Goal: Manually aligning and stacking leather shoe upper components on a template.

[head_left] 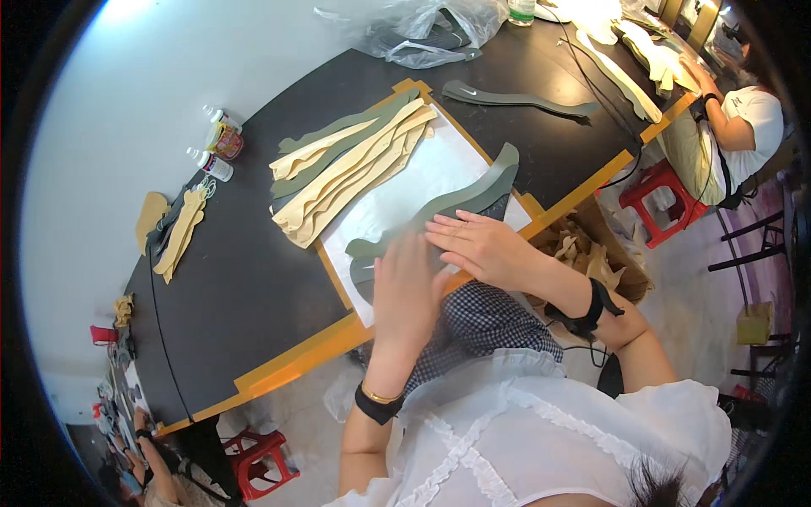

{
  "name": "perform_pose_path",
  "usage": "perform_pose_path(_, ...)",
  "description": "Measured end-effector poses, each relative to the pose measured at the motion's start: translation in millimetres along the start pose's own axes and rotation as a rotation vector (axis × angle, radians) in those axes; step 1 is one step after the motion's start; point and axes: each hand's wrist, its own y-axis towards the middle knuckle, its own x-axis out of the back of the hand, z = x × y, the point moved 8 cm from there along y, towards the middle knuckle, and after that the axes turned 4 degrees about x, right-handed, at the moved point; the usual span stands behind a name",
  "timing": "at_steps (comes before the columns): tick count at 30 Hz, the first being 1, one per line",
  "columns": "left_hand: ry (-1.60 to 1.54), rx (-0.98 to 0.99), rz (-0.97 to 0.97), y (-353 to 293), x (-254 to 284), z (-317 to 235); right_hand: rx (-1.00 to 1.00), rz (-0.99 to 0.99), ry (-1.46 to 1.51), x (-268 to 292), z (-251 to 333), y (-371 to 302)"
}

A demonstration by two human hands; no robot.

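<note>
On a white sheet taped to the dark table lies a wavy olive-green strip, over a darker grey-green piece. My right hand rests flat on the strip's near edge with its fingers stretched out. Beside it, over the strip's left part, is my left hand; motion smears its fingers, so their hold cannot be made out. Left of both hands, partly on the sheet, lies a fanned pile of cream-coloured wavy strips, with green strips among and behind them.
A single dark grey strip lies farther back, near a clear plastic bag. White bottles and a jar stand at the left edge. Yellow tape lines the table's front. A co-worker sits at right, beyond a cardboard box.
</note>
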Motion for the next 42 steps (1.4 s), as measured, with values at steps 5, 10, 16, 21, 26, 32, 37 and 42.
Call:
perform_pose_path(5, -0.053, -0.06, 0.08, 2.4, 11.6, 7.8, 0.05, 0.141, -0.115, 15.5, -17.4, -4.5)
perform_pose_path(10, -0.066, -0.027, 0.117, 4.2, 6.4, 14.8, -0.028, 0.2, -0.091, 36.3, -56.7, -16.8)
perform_pose_path(16, -0.081, -0.019, 0.158, 2.6, 11.6, 20.9, -0.103, 0.256, -0.182, 56.4, -95.5, -33.0)
perform_pose_path(21, -0.012, 0.007, 0.127, -12.8, 28.9, 41.6, -0.148, 0.245, -0.149, 60.2, -99.9, -37.0)
perform_pose_path(26, -0.057, 0.12, 0.068, -8.1, 49.8, 68.7, -0.22, 0.183, -0.02, 63.5, -97.0, -36.7)
perform_pose_path(32, -0.071, 0.156, -0.013, 0.7, 42.2, 90.4, -0.224, 0.101, 0.216, 69.2, -113.1, -49.5)
perform_pose_path(37, -0.346, 0.316, 0.078, 1.0, 36.4, 97.4, -0.29, -0.204, 0.44, 85.9, -120.8, -47.7)
perform_pose_path(42, -0.723, 0.405, -0.203, -32.2, 114.0, 172.4, -0.348, -0.244, 0.35, 85.4, -130.3, -55.0)
